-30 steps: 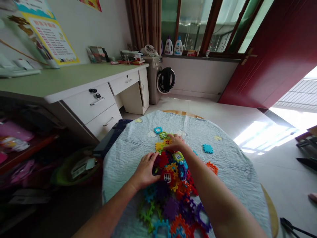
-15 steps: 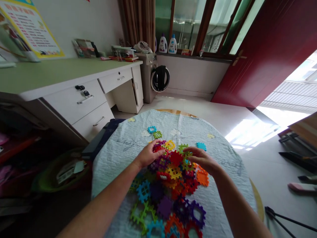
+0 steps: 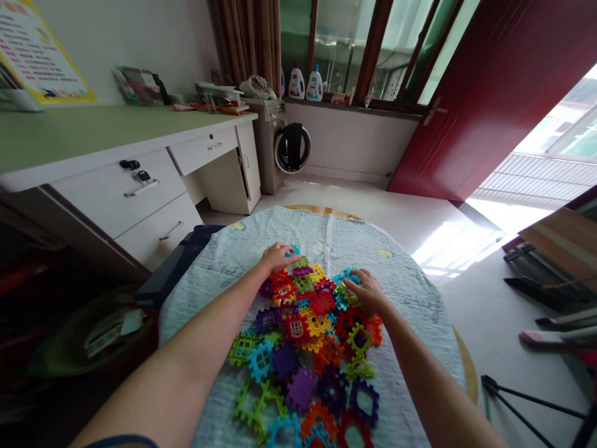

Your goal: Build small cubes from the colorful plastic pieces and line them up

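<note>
Interlocking plastic building tiles with notched edges lie in a heap, among them a purple tile [image 3: 301,389] and a yellow tile [image 3: 318,325]. At the heap's far left edge, my left hand [image 3: 276,257] is open, its fingers against a blue tile [image 3: 293,250] beside a green tile [image 3: 302,262]. On the far right side my right hand [image 3: 369,291] is open too, fingers apart and curved over the tiles, close to a blue tile [image 3: 346,275]. Parts of the tiles under both hands are hidden.
The heap lies on a round table with a pale blue cloth [image 3: 410,348]. A white desk [image 3: 140,134] stands at the left, a washing machine [image 3: 270,146] with its door open behind. A black stand's legs [image 3: 536,398] are at lower right.
My left hand has moved away from me to the far blue tile, which has shifted with the green one toward the heap. The right-hand blue tile has moved left, against the heap.
</note>
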`<state>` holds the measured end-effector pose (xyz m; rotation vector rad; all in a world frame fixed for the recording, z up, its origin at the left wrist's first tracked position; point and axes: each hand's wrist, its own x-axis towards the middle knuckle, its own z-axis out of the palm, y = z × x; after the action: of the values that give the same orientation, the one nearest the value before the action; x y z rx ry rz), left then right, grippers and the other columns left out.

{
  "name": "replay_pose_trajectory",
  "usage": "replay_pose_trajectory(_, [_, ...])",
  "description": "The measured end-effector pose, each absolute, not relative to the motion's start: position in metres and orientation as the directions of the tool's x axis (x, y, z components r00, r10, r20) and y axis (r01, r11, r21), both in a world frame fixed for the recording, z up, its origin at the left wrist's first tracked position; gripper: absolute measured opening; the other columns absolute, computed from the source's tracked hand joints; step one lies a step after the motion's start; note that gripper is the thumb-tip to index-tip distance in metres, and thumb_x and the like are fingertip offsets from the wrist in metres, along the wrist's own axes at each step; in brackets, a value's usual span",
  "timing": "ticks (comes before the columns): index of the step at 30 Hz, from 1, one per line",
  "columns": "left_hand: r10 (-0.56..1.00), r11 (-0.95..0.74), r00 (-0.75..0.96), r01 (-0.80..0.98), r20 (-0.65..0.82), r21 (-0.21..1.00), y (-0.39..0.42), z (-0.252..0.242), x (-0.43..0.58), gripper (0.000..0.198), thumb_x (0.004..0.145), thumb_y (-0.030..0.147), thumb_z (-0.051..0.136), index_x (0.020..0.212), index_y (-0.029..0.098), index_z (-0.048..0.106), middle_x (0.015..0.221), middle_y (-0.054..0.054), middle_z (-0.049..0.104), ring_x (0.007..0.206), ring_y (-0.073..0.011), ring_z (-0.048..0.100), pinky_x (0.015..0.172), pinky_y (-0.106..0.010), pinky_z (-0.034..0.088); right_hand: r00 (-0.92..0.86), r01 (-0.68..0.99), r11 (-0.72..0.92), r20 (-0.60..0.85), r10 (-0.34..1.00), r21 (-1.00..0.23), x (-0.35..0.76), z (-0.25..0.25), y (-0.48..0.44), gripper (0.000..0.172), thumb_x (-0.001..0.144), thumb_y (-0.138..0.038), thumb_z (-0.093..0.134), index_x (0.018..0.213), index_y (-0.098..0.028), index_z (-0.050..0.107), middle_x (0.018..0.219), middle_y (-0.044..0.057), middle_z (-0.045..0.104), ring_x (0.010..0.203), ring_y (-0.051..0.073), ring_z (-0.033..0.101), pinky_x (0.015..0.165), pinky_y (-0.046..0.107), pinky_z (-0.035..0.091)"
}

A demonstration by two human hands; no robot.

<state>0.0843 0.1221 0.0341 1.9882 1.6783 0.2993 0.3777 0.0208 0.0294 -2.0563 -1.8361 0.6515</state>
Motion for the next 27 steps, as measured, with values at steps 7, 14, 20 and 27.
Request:
replay_pose_trajectory(7, [0.814, -0.326, 0.575, 0.569, -0.082, 0.755, 0.05, 0.062, 0.089, 0.044, 0.079, 0.056, 0.057, 0.105, 0.023, 0.069, 0.118, -0.007, 0.063, 0.11, -0.0247, 0.058, 0.105, -0.037, 0.04, -0.111, 0.547, 0.057, -0.004, 0.994, -0.835, 0.333, 0.049, -0.009, 0.046, 0.081, -0.046, 0.061, 0.12, -0.021, 0.059, 0.122, 0.01, 0.061, 0.108, 0.021, 0.061, 0.095, 0.038, 0.048])
replay_pose_trajectory(14, [0.746, -0.545, 0.663, 0.559, 0.059, 0.625, -0.052, 0.091, 0.064, 0.075, 0.062, 0.066, 0.074, 0.129, 0.035, 0.058, 0.144, -0.007, 0.049, 0.136, -0.0353, 0.038, 0.118, -0.059, 0.009, -0.373, 0.569, 0.256, 0.032, 0.927, -0.782, 0.329, 0.089, -0.075, 0.047, 0.081, -0.041, 0.065, 0.126, -0.029, 0.058, 0.129, 0.007, 0.06, 0.122, 0.026, 0.054, 0.106, 0.047, 0.042])
replay_pose_trajectory(20, [0.678, -0.616, 0.735, 0.577, -0.012, 0.537, -0.133, 0.059, 0.048, 0.111, 0.048, 0.066, 0.08, 0.146, 0.043, 0.034, 0.161, -0.008, 0.018, 0.145, -0.0476, 0.009, 0.112, -0.072, 0.011, -0.443, 0.741, 0.383, 0.027, 0.896, -0.552, 0.33, 0.067, -0.142, 0.107, 0.059, -0.059, 0.079, 0.151, -0.039, 0.027, 0.158, 0.007, 0.026, 0.144, 0.041, 0.019, 0.114, 0.065, 0.02])
replay_pose_trajectory(27, [0.69, -0.621, 0.721, 0.633, -0.061, 0.462, -0.134, 0.043, 0.063, 0.107, 0.052, 0.055, 0.082, 0.146, 0.033, 0.037, 0.162, -0.011, 0.014, 0.145, -0.0482, 0.006, 0.112, -0.07, 0.015, -0.448, 0.802, 0.362, -0.077, 0.891, -0.475, 0.314, 0.042, -0.15, 0.126, 0.044, -0.068, 0.081, 0.152, -0.033, 0.027, 0.159, 0.013, 0.024, 0.143, 0.045, 0.018, 0.114, 0.063, 0.016])
